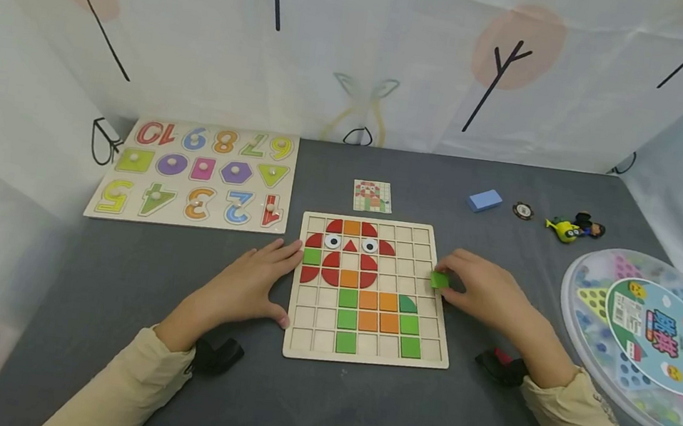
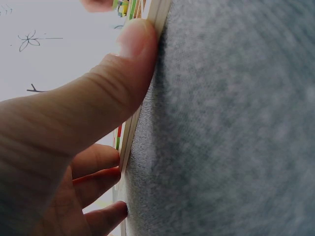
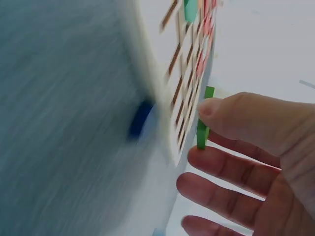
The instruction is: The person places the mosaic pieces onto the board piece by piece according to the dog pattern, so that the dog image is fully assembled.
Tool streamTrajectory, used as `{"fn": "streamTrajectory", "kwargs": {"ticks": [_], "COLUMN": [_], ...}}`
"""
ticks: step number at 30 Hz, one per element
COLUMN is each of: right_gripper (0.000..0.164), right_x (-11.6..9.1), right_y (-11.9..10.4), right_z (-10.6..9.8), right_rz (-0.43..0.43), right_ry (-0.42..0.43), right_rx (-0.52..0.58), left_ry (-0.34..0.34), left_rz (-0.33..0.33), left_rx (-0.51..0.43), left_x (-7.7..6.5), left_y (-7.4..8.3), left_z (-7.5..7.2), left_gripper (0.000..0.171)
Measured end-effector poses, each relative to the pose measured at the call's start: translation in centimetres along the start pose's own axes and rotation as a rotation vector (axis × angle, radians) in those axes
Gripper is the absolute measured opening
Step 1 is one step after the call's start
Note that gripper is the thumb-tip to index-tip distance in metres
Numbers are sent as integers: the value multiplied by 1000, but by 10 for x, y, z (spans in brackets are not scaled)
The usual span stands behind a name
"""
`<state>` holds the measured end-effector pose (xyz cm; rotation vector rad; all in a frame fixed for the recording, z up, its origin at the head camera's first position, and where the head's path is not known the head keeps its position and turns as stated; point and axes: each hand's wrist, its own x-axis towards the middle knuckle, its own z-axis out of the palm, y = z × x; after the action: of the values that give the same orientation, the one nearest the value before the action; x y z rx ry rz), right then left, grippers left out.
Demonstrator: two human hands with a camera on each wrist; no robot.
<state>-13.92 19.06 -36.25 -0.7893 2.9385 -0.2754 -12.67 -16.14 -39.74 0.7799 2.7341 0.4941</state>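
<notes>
A wooden grid board [image 1: 311, 342] lies on the grey cloth, with red, orange and green tiles and two eye pieces in its cells. My right hand [image 1: 487, 288] pinches a green square tile [image 1: 439, 280] at the board's right edge. In the right wrist view, thumb and fingers hold that green tile [image 3: 202, 135] on edge, apart from the grid. My left hand [image 1: 244, 283] rests along the board's left edge, thumb and fingers spread. The left wrist view shows its thumb [image 2: 125, 73] against the board's side. A small pattern card [image 1: 372, 196] lies beyond the board.
A number and shape puzzle board [image 1: 191, 175] lies back left. At the back right are a blue block [image 1: 484, 201], a round badge-like piece [image 1: 522, 210] and small figures [image 1: 573, 228]. A round clear-lidded case [image 1: 583, 345] sits at the right. White printed fabric [image 1: 420, 58] hangs behind.
</notes>
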Motion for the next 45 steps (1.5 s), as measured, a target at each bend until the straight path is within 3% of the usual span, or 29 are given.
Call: {"fn": "streamTrajectory", "kwargs": {"ticks": [7,12,17,26,31,37,41,45], "right_gripper": [27,27,28,32,36,40,41,41], "right_x": [37,53,60,59,31,-34,-73,-99], "right_y": [-34,-44,-47,-48,-40,-11,5,13], "right_z": [3,9,13,12,-6,-19,-17,-8], "right_rz": [-39,-17,17,24,52,109,195,252], "right_ry": [-14,-29,-72,-76,-66,-32,-106,-156], "right_rx": [-37,-59,-82,-98,-68,-80,-78,-65], "left_ry": [10,8,2,0,-3,1,-5,-9], "left_rz": [-4,-2,-3,-6,-9,-4,-13,-7], "left_rx": [-8,-8,-9,-5,-3,-1,-7,-10], "left_x": [-1,0,1,0,0,1,1,3], "left_y": [-2,-2,-2,1,1,-1,-1,-1], "left_z": [2,2,2,0,-1,-1,-1,1], "left_gripper": [107,107,108,108,107,106,106,107]}}
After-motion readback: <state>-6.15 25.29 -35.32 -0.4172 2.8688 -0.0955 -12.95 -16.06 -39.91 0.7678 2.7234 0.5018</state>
